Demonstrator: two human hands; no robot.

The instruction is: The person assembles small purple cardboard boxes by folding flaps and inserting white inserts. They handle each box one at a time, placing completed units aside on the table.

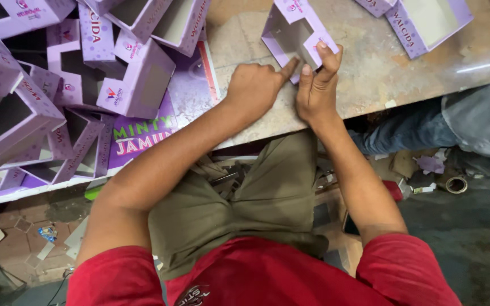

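A small open purple cardboard box with a pale inside lies on the worn table near its front edge. My right hand grips the box's near corner, thumb and fingers pinching the wall. My left hand rests on the table beside it, its index finger stretched out and pressing against the box's near wall. Both forearms reach forward from red sleeves over my olive trousers.
A heap of several similar purple boxes fills the table's left side, over a flat purple printed sheet. More purple boxes lie at the far right. Another person's leg in jeans is at the right. Scraps and a tape roll litter the floor.
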